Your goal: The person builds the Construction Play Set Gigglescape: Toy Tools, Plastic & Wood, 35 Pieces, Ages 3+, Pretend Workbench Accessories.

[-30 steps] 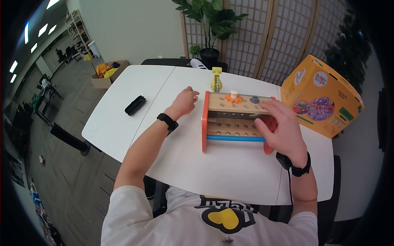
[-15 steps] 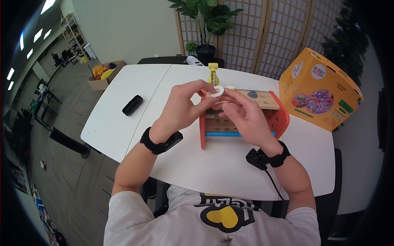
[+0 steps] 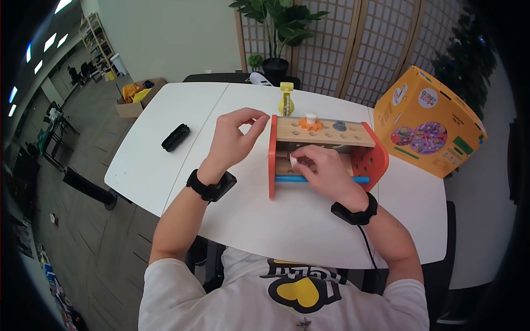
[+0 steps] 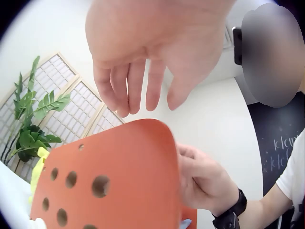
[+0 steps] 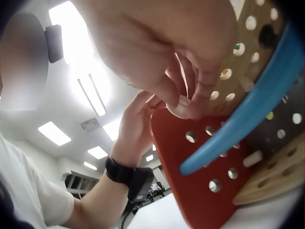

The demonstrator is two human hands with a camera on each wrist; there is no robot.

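A toy workbench of drilled wood boards has red end panels (image 3: 272, 160) and a blue bar (image 3: 290, 179) across the front. My right hand (image 3: 329, 172) reaches over the bar into its front opening, pinching a small white ring (image 3: 293, 161) close to the inside of the left red panel. In the right wrist view the white ring (image 5: 179, 109) shows between thumb and fingertips. My left hand (image 3: 232, 138) hovers outside that panel, holding nothing, its fingers loosely bent. On the top board sit an orange gear (image 3: 309, 126) with a white-headed peg (image 3: 312, 117) and a grey piece (image 3: 339, 126).
Behind the workbench stands a yellow toy (image 3: 286, 99). A large orange box (image 3: 430, 124) leans at the table's right side. On the left of the white table (image 3: 138, 160) lies a black case (image 3: 175, 138). A cable hangs from the right wrist strap.
My right hand left the bench's right side, met the left hand at the white ring above the bench, then carried the ring down into the front opening. The left hand let go and drew back left.
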